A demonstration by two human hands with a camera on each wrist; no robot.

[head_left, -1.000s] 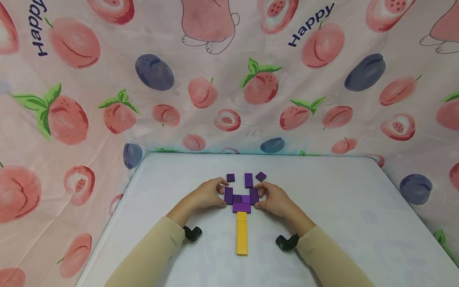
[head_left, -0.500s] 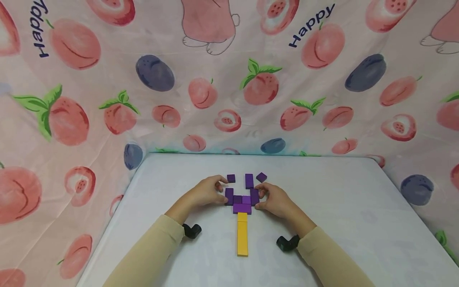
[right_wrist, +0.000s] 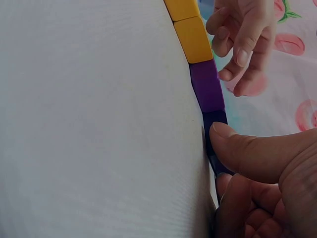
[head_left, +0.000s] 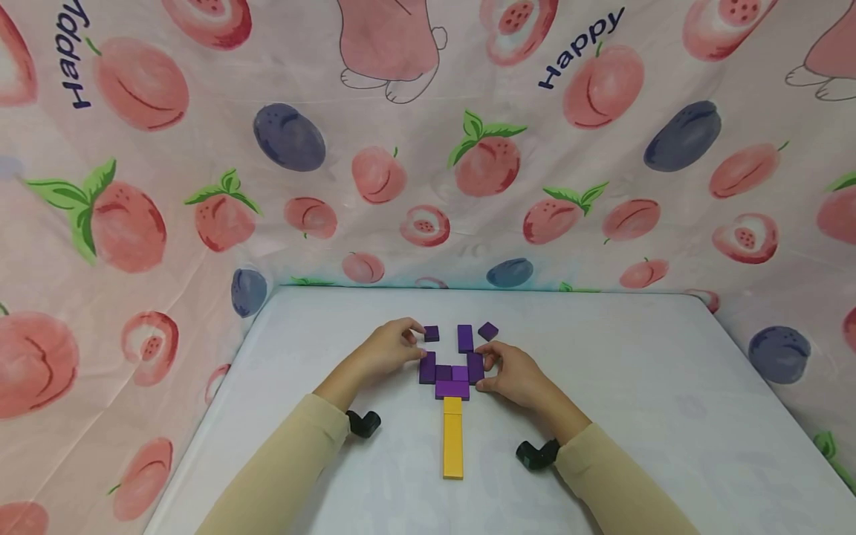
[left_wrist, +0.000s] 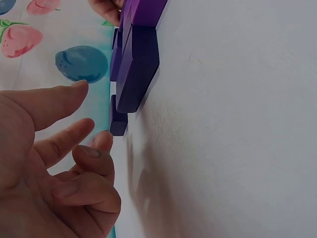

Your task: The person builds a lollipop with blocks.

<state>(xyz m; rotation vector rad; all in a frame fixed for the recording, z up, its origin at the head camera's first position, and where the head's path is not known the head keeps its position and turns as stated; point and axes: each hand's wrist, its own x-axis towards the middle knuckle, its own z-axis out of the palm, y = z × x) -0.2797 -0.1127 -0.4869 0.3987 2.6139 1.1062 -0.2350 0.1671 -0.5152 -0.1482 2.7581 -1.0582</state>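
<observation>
On the white tabletop [head_left: 602,334], the left hand [head_left: 388,348], fingers apart and holding nothing, is beside the left purple block [head_left: 427,369]; the right hand [head_left: 520,373] pinches the right purple block [head_left: 475,368] by its ends, where light, even pressure should keep it square.

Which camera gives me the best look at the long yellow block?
The head view: it shows the long yellow block whole, lying on the table with its far end against the short yellow block. The right wrist view shows only a piece, cut off at the top edge; the left wrist view doesn't show it.
</observation>
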